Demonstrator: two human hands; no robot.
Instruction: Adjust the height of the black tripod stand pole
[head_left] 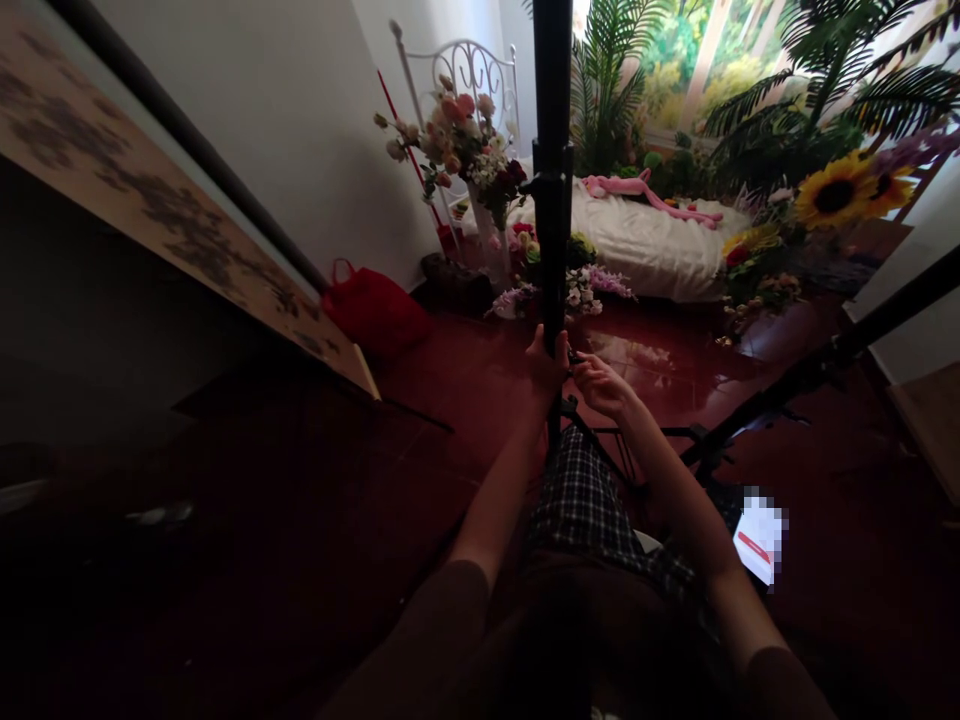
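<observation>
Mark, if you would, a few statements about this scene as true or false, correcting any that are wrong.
1. The left hand is on the black pole. True.
2. The right hand hangs far from the black pole. False: the right hand is beside the black pole, its fingers at a small dark part.
3. The red bag is right of the black pole. False: the red bag is on the left.
4. The pink plush toy lies on white bedding. True.
5. The sunflowers are at the far left. False: the sunflowers are on the right.
</observation>
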